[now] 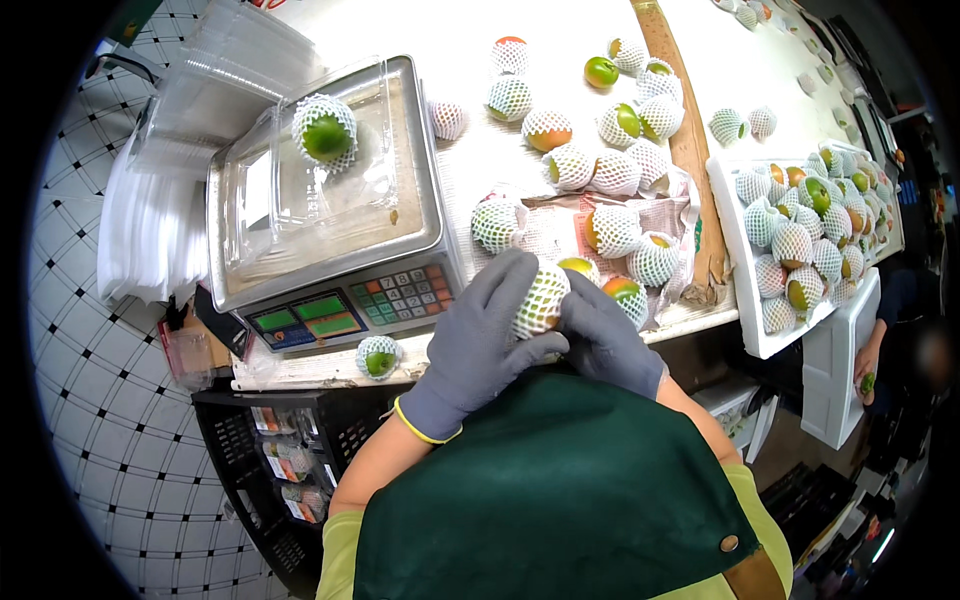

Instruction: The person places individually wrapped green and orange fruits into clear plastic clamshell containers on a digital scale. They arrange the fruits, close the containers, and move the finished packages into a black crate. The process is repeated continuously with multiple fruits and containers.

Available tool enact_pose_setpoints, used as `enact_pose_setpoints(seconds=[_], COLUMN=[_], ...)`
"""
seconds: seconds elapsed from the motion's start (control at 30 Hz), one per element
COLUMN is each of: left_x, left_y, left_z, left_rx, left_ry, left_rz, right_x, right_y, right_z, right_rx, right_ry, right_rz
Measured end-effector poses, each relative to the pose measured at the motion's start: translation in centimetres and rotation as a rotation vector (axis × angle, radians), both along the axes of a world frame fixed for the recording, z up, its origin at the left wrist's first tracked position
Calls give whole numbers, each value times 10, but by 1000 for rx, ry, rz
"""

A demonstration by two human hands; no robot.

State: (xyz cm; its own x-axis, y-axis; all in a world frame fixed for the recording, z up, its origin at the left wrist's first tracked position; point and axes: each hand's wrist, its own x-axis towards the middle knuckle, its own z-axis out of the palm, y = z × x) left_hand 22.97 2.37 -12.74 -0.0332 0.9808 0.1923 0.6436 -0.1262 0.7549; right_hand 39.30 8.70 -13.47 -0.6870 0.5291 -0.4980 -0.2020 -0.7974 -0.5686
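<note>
Head view now: left hand (490,325) and right hand (608,328) both in, pinching a netted fruit (543,298) between them, near the scale (345,308)!

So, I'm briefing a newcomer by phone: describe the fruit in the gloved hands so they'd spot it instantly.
Find the dark green apron at the bottom centre. Just above it, the grey-gloved left hand and right hand come together around a white-netted fruit. Its netted neighbours lie on the white table; this one alone sits between those hands.
</note>
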Motion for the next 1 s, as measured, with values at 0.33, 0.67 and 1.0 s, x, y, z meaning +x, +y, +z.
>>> enact_pose_setpoints(seconds=[0.33,0.67,1.0], left_x=[-12,-14,-2], left_y=[3,-2,-15], left_z=[0,6,-13], left_rx=[-169,74,-428], left_ry=[-489,-29,-1666], left_rz=[299,-44,214], right_x=[7,2,1], right_y=[-6,-5,-4], right_z=[5,-3,9], right_rx=[-86,185,375], right_ry=[125,-146,-451], right_rz=[191,88,-16])
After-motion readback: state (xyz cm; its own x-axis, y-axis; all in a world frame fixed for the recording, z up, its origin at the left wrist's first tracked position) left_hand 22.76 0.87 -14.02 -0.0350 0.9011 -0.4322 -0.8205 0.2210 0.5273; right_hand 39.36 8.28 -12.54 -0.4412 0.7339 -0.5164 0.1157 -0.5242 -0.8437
